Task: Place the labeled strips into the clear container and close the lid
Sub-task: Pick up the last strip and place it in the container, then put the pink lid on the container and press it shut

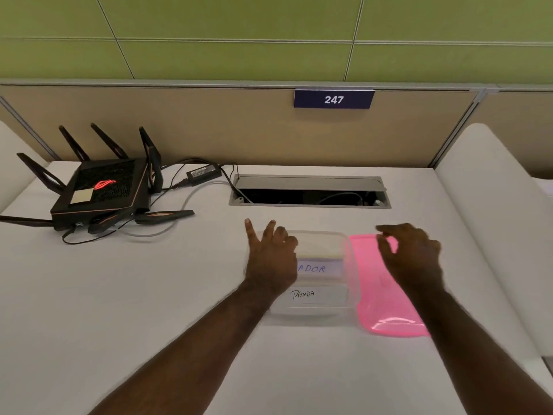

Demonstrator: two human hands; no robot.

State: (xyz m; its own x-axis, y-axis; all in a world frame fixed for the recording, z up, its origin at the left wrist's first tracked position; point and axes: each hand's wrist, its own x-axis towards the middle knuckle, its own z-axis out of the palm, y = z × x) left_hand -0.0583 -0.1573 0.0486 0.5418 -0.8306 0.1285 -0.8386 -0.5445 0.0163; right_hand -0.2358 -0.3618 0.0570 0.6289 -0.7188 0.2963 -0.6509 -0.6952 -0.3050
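Even soft light, motion-blurred hands, wide-angle bowing

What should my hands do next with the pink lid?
Probably grasp the pink lid with the right hand hovering over it, then lift it onto the clear container. The strips already lie inside, the lid rests beside it, and the left hand is over the container's left side.

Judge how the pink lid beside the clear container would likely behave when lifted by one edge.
The pink lid looks thin and flat, so probably light and slightly flexible. Its glossy surface suggests it may slide on the desk. Lying flat, it is unlikely to tip or roll.
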